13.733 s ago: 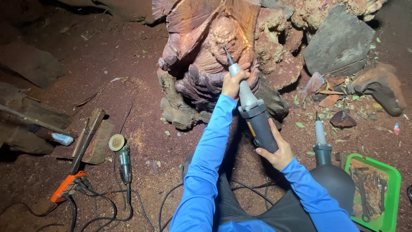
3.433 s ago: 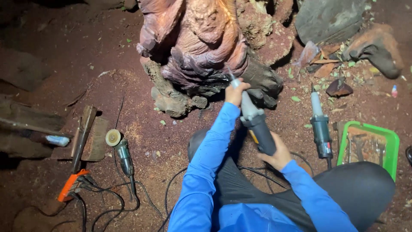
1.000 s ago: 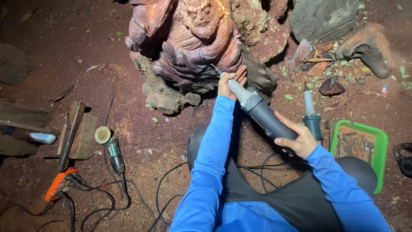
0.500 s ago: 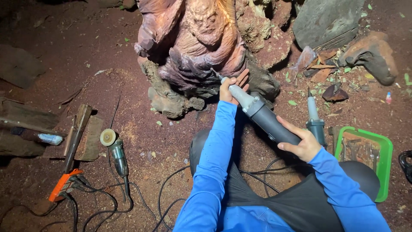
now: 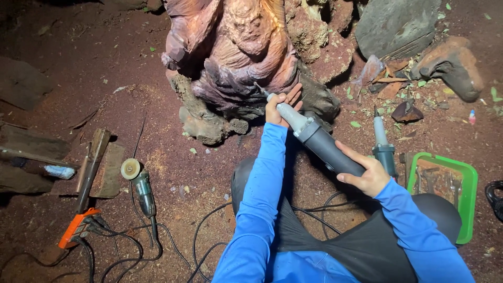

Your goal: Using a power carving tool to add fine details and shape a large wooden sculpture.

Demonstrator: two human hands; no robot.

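Note:
A large reddish-brown wood carving (image 5: 236, 57) stands on the dirt floor ahead of me. I hold a grey die grinder (image 5: 319, 141) with both hands, its thin bit touching the carving's lower right side. My left hand (image 5: 280, 107) grips the pale front nose of the tool, fingers against the wood. My right hand (image 5: 364, 173) is wrapped around the dark rear body. Both sleeves are blue.
A second grey grinder (image 5: 382, 147) stands upright at my right, beside a green tray (image 5: 466, 183) of tools. An angle grinder (image 5: 139, 183) with its cable lies left, near an orange power strip (image 5: 76, 228) and wood planks (image 5: 99, 162). Rocks (image 5: 450, 60) lie at the back right.
The view has shifted slightly. The grinder stays against the carving's lower right side, with both hands in the same grip; its bit has moved a little along the wood.

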